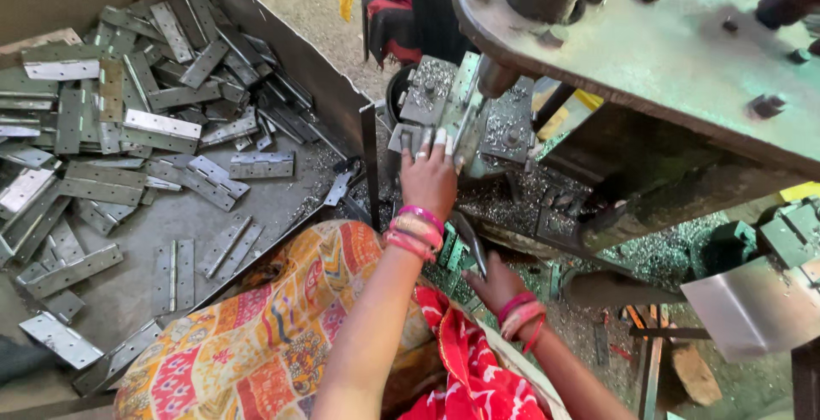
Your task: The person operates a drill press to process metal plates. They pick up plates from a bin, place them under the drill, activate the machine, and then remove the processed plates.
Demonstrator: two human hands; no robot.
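Overhead, the left hand [430, 176] presses taped fingertips flat on a metal hinge plate [410, 136] in the press die [465, 112], gripping nothing. Lower, the right hand [495, 283] grips a dark lever [468, 240]. Loose hinges [171, 134] fill the tray [342, 99] left.

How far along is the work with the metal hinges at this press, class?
Done: no finished pile can be told apart. In hand: the left hand presses a hinge onto the press bed beneath the punch; the right hand grips a dark lever lower down. Left: the metal tray holds many loose hinges.
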